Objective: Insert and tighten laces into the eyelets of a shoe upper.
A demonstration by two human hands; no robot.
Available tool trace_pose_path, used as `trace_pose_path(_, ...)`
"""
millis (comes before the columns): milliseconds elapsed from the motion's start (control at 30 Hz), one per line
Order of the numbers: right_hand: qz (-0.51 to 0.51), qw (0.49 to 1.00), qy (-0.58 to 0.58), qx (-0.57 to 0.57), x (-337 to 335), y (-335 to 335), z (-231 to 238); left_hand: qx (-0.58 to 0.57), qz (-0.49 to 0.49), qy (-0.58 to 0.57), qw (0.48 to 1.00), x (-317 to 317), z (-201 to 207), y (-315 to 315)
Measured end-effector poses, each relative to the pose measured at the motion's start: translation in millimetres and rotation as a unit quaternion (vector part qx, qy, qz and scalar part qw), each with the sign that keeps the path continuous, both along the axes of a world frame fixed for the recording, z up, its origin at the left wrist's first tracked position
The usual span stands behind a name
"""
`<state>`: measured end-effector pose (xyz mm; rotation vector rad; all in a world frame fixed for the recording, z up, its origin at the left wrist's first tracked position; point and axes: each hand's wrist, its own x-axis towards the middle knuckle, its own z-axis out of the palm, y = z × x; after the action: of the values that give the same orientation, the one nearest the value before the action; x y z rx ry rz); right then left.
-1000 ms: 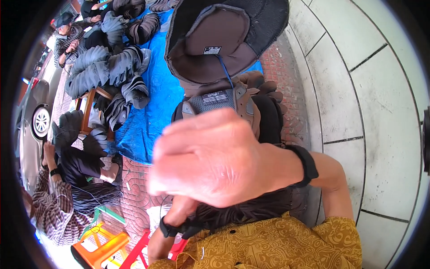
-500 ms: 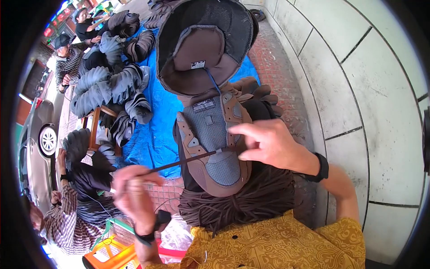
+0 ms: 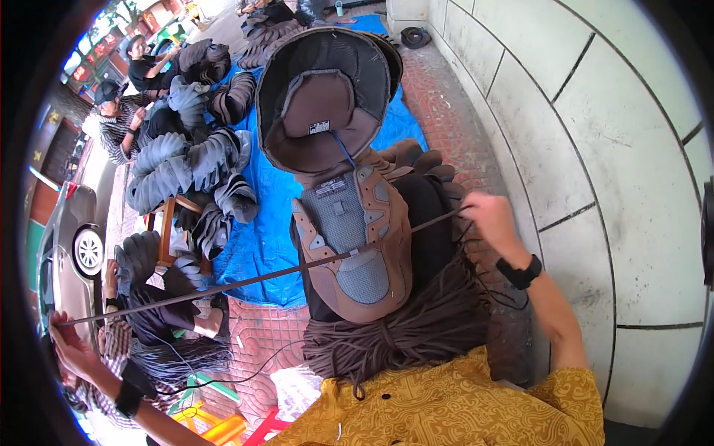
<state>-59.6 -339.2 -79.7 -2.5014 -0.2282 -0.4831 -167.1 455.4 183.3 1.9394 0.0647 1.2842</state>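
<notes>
A brown shoe upper [image 3: 398,271] with a grey mesh tongue lies in front of me over my dark-clad leg. A flat brown shoelace [image 3: 223,288] runs across it near the toe and is drawn out to both sides. Far out to the left, my left hand [image 3: 78,353] grips one length of the lace. My right hand [image 3: 491,221], to the right of the upper, pinches the other length. Below the toe lies a thick bundle of brown laces [image 3: 446,320]. More uppers [image 3: 320,152] stand beyond, joined by a short blue cord.
Stacks of grey uppers [image 3: 186,167] lie on a blue tarp [image 3: 271,260] at left. Several people work there, one person [image 3: 119,126] in stripes. A tiled wall [image 3: 587,149] rises at right. A parked car [image 3: 71,260] and an orange plastic stool [image 3: 223,430] are at left.
My hands have moved apart, the left far out left and the right rightward off the upper. The lace now stretches long on both sides.
</notes>
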Motion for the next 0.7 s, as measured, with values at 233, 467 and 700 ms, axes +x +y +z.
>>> trace_pose_path(233, -0.129, 0.863, 0.11, 0.475, 11.9, -56.0, 60.9, -0.195, -0.085, -0.039, 0.976, -6.6, 0.7, 43.1)
trace_pose_path(467, 0.071, 0.739, -0.039, 0.669, 32.7, -76.2, 99.6, -0.218, -0.076, -0.053, 0.971, -2.4, -10.2, 16.5)
trace_pose_path(700, 0.061, 0.774, -0.032, 0.629, 39.5, -180.4, 121.7, -0.243, 0.009, -0.064, 0.968, -32.0, -35.4, 95.0)
